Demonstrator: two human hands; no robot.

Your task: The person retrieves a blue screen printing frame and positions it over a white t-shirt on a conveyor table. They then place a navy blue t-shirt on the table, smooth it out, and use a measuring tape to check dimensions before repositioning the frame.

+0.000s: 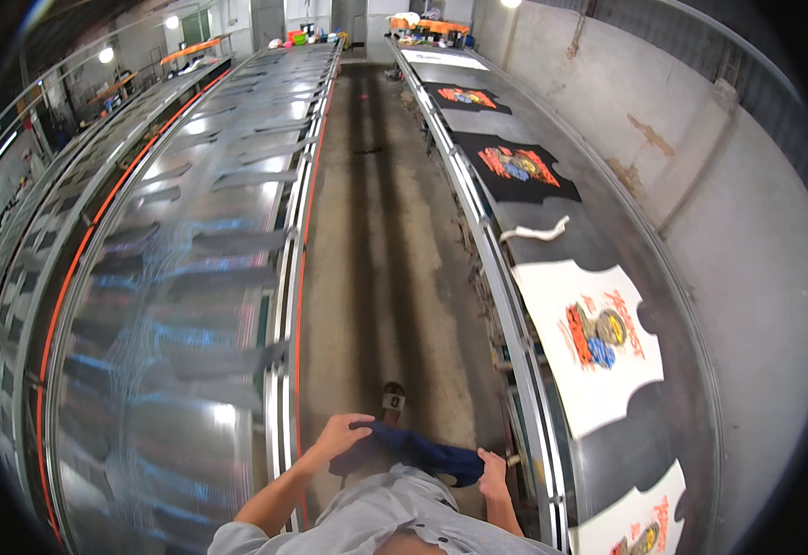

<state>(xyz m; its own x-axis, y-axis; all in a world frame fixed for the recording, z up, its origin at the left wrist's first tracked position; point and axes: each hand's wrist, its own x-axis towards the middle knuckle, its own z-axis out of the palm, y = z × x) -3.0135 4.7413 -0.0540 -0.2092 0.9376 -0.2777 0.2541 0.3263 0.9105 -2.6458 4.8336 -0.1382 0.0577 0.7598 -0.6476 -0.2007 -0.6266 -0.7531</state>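
Dark blue cloth (422, 455) stretches across in front of my waist, below a light grey shirt; I cannot tell whether it is worn or loose. At its left end, my left hand (339, 437) has its fingers closed on the cloth. The other end is pinched by my right hand (492, 474), close to the right table's rail. Just ahead, a sandalled foot (392, 398) shows on the floor.
To the right, a long table (598, 231) carries printed white shirts (598, 342), printed black shirts (515, 168) and a twisted white strip (535, 231). A shiny table (201, 324) with several dark grey pieces runs along the left. A concrete aisle (372, 231) lies between.
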